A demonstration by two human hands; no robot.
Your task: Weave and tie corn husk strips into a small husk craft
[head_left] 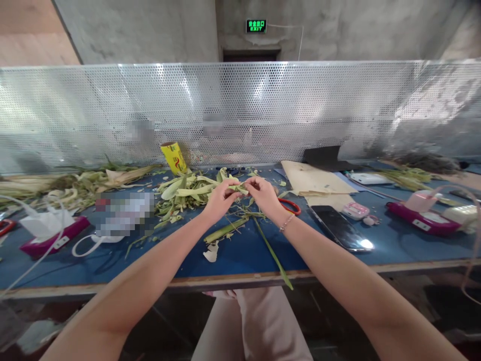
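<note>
Both hands meet over the middle of the table. My left hand pinches one side of a small piece of pale green leaf, perhaps corn husk. On its other side the fingers of my right hand are closed on the same piece. Left of my hands lies a heap of pale green leaf strips. Below them are a thick green stalk, thin stems and a white scrap. A long green blade reaches the front edge. Red scissor handles show beside my right wrist.
A dark phone, a pink case and brown paper lie to the right. Purple power strips with cables sit at both sides. A yellow tube leans at the back before a perforated metal screen. More dry leaves lie left.
</note>
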